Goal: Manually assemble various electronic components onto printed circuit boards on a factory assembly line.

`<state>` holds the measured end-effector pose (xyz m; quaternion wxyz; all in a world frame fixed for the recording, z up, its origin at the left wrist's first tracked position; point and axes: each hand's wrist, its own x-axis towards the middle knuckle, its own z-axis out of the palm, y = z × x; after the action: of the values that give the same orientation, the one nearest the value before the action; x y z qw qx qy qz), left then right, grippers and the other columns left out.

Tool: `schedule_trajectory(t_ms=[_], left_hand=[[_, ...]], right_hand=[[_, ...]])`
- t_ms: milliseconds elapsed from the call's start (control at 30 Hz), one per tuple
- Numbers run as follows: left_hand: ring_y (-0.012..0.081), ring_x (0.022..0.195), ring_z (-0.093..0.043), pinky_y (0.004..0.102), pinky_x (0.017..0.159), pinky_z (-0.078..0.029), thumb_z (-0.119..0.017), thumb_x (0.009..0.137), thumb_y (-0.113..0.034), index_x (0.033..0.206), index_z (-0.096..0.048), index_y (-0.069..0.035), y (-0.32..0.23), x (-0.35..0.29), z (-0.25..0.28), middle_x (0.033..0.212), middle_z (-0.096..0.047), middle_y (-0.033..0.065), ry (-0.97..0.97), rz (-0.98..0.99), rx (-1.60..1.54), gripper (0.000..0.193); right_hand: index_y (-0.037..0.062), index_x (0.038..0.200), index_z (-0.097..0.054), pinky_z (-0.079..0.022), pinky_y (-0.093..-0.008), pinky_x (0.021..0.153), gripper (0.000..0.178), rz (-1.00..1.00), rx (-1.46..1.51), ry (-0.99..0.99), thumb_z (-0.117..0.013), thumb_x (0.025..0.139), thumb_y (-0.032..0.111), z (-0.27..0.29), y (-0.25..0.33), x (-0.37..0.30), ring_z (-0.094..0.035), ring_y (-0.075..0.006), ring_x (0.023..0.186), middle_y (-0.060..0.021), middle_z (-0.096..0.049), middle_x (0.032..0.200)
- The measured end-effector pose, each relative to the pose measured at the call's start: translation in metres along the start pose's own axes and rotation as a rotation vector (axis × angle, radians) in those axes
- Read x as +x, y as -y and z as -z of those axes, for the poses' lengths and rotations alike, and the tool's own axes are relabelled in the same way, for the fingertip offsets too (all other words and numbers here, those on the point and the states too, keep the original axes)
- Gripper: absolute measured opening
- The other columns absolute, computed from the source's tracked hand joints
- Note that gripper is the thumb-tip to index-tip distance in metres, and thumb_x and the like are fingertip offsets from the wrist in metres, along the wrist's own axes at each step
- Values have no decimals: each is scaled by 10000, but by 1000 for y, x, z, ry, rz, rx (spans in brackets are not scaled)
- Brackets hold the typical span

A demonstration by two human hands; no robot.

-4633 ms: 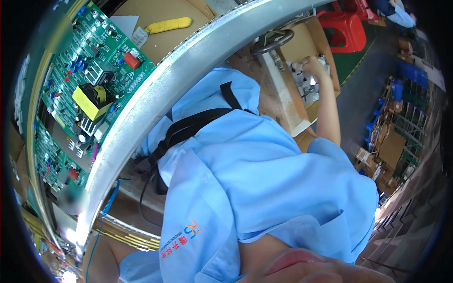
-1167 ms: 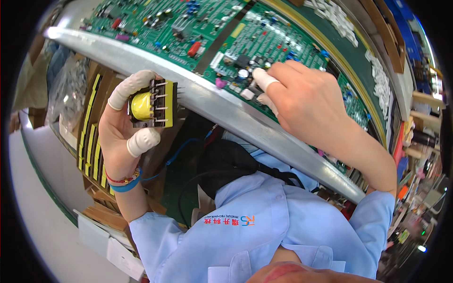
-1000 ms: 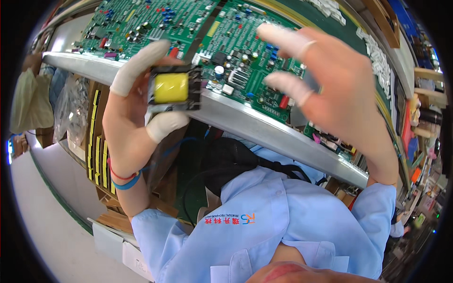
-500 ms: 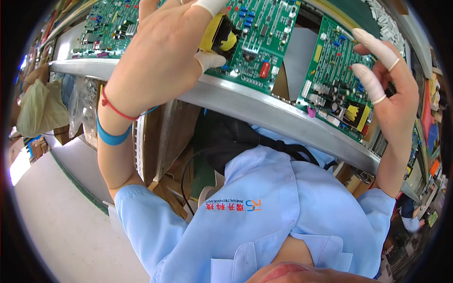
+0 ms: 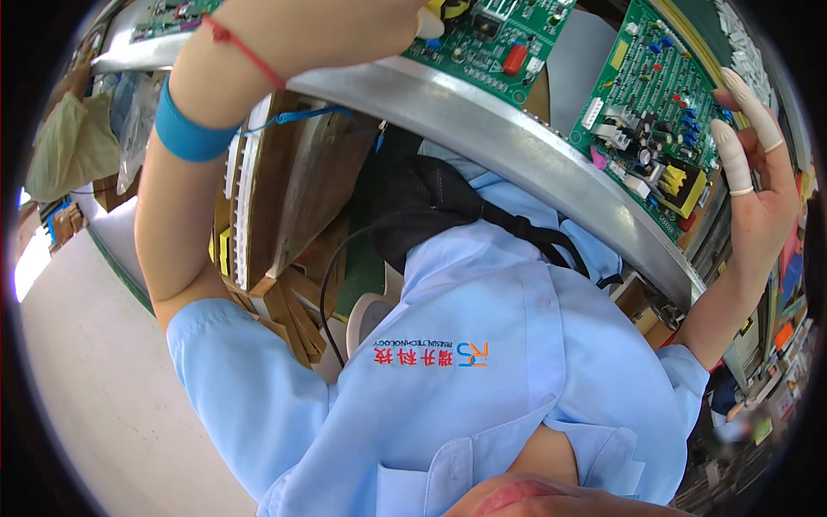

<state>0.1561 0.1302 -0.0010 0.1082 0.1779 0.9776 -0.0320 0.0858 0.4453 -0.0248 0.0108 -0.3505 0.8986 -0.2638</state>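
My left hand (image 5: 345,30) reaches across the top edge of the picture, where most of its fingers are cut off. A thumb tip in a white finger cot shows against a yellow-and-black transformer (image 5: 450,9) on a green circuit board (image 5: 469,65). How the other fingers lie there is hidden. My right hand (image 5: 762,151) is at the right edge of a second green circuit board (image 5: 655,95), with two white-cotted fingers stretched out and apart. Nothing shows between them. This board carries a yellow-and-black transformer (image 5: 685,185) near its lower corner.
A metal rail (image 5: 482,142) runs along the boards' near side. Part of another board (image 5: 168,21) shows at upper left. Beneath the rail stands a brown panel (image 5: 310,189). A pale table (image 5: 112,370) lies at left, with plastic bags (image 5: 73,155) above it.
The boards and rail sit higher in the picture, and my left hand has slid mostly past the top edge. My right hand has moved rightward, from over the right board to its edge.
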Motion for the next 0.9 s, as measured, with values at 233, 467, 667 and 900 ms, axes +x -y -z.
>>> schedule_trajectory(t_ms=[233, 467, 667, 900], left_hand=[[303, 851, -594, 410, 962, -330, -511, 646, 115, 1203, -528, 135, 3, 1, -5, 752, -594, 130, -88, -66, 148, 558], [314, 822, -604, 412, 955, -341, -505, 633, 118, 1093, -556, 98, -8, 5, 7, 732, -601, 126, 103, -20, 128, 463], [302, 815, -604, 422, 935, -347, -506, 622, 132, 1100, -554, 68, 17, -4, -29, 727, -595, 117, -372, -248, 101, 484], [302, 802, -605, 425, 938, -352, -539, 667, 102, 954, -589, 33, -5, 14, 5, 717, -596, 122, 86, -24, 174, 299]], right_hand=[[101, 1320, -612, -441, -188, 829, 393, -29, -72, -18, -643, 930, 69, 1, -5, -5, -506, -48, 807, -19, -674, 1146], [102, 1318, -613, -452, -199, 833, 385, -17, -93, -44, -644, 934, 82, -1, -4, -11, -515, -50, 804, -21, -674, 1147], [102, 1309, -619, -458, -198, 841, 377, 26, -96, -29, -651, 933, 98, 0, -2, -8, -540, -49, 817, -23, -676, 1143], [85, 1315, -610, -458, -197, 844, 382, -18, -75, -38, -640, 934, 70, -2, -1, -8, -547, -49, 826, -39, -675, 1152]])
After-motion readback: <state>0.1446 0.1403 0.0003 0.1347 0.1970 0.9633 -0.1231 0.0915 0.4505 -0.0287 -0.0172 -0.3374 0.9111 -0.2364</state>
